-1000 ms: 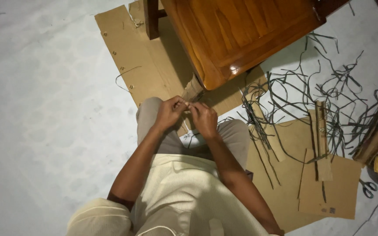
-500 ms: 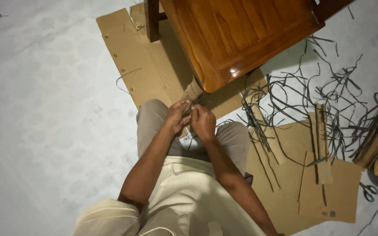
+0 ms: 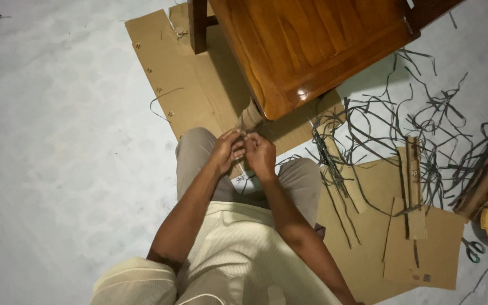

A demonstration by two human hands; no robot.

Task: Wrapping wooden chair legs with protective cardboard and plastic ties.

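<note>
My left hand (image 3: pixel 226 151) and right hand (image 3: pixel 260 153) have drawn closer together, fingers pinched on a thin dark strip (image 3: pixel 243 137) just near the wrapped table leg (image 3: pixel 250 116), suggesting the knot is tightening.

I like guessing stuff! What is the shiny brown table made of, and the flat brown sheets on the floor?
The table looks like varnished wood: grain lines show, and light glints on its edge. The flat sheets look like plain, matte cardboard, tan with folds and cut edges.
</note>
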